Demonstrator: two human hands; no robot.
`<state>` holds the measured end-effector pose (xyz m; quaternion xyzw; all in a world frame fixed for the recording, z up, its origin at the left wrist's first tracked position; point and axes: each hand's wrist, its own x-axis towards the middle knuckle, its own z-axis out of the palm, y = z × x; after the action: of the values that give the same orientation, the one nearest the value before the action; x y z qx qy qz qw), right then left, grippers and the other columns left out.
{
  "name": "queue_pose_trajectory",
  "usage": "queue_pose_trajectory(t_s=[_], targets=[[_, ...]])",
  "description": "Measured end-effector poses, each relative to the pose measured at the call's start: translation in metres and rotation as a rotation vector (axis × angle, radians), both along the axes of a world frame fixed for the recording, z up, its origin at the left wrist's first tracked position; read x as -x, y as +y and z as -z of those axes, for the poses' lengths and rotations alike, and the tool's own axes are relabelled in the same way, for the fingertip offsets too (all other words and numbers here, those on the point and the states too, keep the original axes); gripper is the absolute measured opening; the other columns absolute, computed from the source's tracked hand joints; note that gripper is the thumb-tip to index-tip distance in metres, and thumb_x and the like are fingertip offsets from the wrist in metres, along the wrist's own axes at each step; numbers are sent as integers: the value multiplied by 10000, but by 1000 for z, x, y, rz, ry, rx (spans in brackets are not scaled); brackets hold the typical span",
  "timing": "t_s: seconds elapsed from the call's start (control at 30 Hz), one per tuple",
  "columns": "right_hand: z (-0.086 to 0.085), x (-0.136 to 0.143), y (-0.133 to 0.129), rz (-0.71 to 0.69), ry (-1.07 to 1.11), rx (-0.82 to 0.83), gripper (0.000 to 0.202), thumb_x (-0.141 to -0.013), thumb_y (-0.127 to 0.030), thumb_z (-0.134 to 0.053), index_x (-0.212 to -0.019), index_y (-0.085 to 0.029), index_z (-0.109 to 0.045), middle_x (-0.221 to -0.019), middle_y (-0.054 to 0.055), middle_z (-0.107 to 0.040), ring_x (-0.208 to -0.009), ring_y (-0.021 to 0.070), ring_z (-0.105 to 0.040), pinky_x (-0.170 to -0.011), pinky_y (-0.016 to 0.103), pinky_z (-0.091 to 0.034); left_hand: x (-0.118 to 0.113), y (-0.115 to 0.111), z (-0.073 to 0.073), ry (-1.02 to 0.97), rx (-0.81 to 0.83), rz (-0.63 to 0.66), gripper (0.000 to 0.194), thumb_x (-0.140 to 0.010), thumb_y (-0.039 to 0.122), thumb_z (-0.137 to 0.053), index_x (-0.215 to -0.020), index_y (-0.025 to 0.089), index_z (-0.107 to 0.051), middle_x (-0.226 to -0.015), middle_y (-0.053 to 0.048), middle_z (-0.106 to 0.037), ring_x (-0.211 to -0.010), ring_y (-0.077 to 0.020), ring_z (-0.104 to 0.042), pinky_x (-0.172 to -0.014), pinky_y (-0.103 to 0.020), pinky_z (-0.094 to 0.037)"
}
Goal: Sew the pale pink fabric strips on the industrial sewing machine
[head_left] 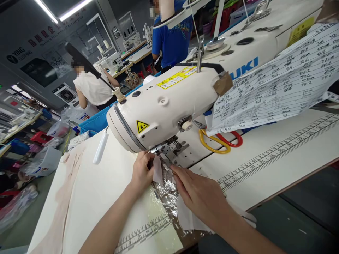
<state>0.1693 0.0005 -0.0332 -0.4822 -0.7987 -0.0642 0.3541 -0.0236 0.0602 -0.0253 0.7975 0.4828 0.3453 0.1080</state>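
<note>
A white sewing machine (159,109) stands across the table, its needle and presser foot area (169,146) low at the front. Just left of the presser foot, my left hand (141,173) is closed, with fingertips pinching a small pale fabric piece (158,171). My right hand (200,192) reaches in from the right. Its fingers are closed around a thin metal tool (166,165) that points toward the presser foot; its exact kind is hard to make out. Beneath my right hand hangs more pale fabric (186,215). Shiny clear plastic (168,192) covers the surface between both hands.
Yellow-handled scissors (214,143) and a red handle (233,138) lie right of the needle area. A handwritten sheet (272,81) hangs off the machine. Ruler tape (278,150) runs along the table. Pale pink fabric (60,208) lies left. Two people (172,42) are beyond the machine.
</note>
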Motion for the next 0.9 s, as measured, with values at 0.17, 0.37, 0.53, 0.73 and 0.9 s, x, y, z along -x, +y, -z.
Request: queue_pose_trajectory(t_s=[0.17, 0.37, 0.53, 0.73, 0.9], targets=[[2, -1, -1, -18, -2, 8, 334, -1017, -167, -316, -1136, -94, -619, -854, 78, -729, -637, 159, -680, -478, 261, -435, 2, 3, 1, 4, 34, -25, 57, -824, 175, -545, -833, 206, -592, -825, -37, -639, -775, -180, -580, -690, -298, -466], [-3, 0, -2, 0, 13, 59, 319, -1001, -151, -322, -1104, -100, -620, -840, 73, -735, -594, 149, -670, -453, 262, -425, 1, 2, -2, -113, 114, -49, 136, -849, 250, -566, -721, 203, -563, -790, -22, -642, -737, -163, -581, -665, -283, -460], [-3, 1, -3, 13, -1, 88, 303, -996, -149, -335, -1109, -111, -613, -814, 65, -727, -585, 151, -665, -446, 257, -411, 1, 2, -1, -55, 22, -6, 104, -857, 210, -560, -752, 205, -561, -815, -27, -643, -747, -159, -589, -663, -280, -480], [-3, 5, -2, 36, -40, 59, 289, -989, -136, -342, -1098, -85, -605, -819, 82, -724, -627, 171, -680, -477, 263, -440, 0, -1, -2, 146, -225, 103, 150, -916, 122, -449, -894, 201, -574, -887, -65, -634, -834, -183, -600, -726, -326, -519], [0, -19, -30, -11, 82, 139, 214, -975, -168, -360, -1047, -176, -562, -756, 28, -708, -518, 155, -641, -432, 247, -412, 0, -12, -18, 220, -182, 229, 212, -931, 94, -410, -1022, 188, -577, -984, -96, -607, -906, -194, -594, -762, -356, -553]])
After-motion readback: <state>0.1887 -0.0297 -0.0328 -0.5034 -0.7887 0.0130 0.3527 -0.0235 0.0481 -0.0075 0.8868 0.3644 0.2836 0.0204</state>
